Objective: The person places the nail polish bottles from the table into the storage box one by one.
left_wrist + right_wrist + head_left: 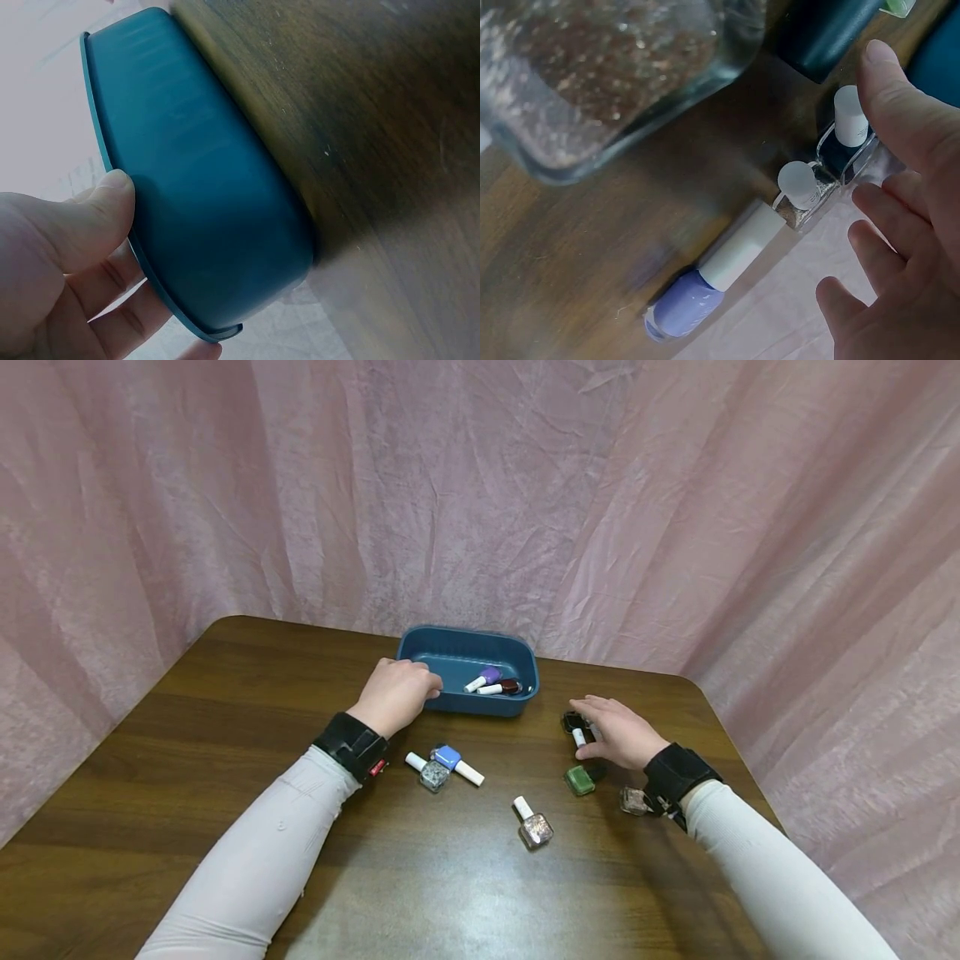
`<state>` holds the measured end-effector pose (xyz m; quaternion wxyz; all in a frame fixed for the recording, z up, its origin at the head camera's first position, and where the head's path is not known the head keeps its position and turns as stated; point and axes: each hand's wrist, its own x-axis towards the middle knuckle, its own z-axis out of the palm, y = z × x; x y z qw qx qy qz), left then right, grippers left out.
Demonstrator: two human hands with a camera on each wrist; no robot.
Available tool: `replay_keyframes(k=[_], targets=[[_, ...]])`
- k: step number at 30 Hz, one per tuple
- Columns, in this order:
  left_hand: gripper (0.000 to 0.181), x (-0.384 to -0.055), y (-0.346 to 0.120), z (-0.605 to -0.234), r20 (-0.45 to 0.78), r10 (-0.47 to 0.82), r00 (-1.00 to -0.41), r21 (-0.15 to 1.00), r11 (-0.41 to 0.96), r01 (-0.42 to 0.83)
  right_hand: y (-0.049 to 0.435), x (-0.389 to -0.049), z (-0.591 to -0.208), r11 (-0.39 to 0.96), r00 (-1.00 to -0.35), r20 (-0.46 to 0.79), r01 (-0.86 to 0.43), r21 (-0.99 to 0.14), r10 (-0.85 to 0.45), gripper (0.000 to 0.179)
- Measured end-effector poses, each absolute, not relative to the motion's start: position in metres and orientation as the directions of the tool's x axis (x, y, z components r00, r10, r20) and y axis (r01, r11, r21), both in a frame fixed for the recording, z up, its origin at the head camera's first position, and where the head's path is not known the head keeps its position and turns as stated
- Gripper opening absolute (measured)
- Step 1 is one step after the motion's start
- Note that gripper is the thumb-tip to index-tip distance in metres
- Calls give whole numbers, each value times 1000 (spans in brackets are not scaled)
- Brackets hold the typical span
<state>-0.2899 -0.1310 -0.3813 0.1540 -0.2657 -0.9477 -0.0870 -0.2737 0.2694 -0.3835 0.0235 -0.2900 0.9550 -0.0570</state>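
Trouble: I'm risking knocking the black bottle [570,722] away, my loose-fingered right hand [619,732] crowding it, my left hand [397,693] gripping the tub [480,703].

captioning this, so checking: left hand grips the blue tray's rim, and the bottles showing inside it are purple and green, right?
One colour is off: the head view shows a purple bottle and a dark red bottle inside the blue tray, not a green one. The left hand does grip its rim.
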Motion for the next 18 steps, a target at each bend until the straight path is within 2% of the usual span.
replay_keyframes(k=[18], targets=[[10,-290,-131,-380,324,475,-818,83,847,525,267,-281,-387,834,-833,-58,-545,-84,-550,83]])
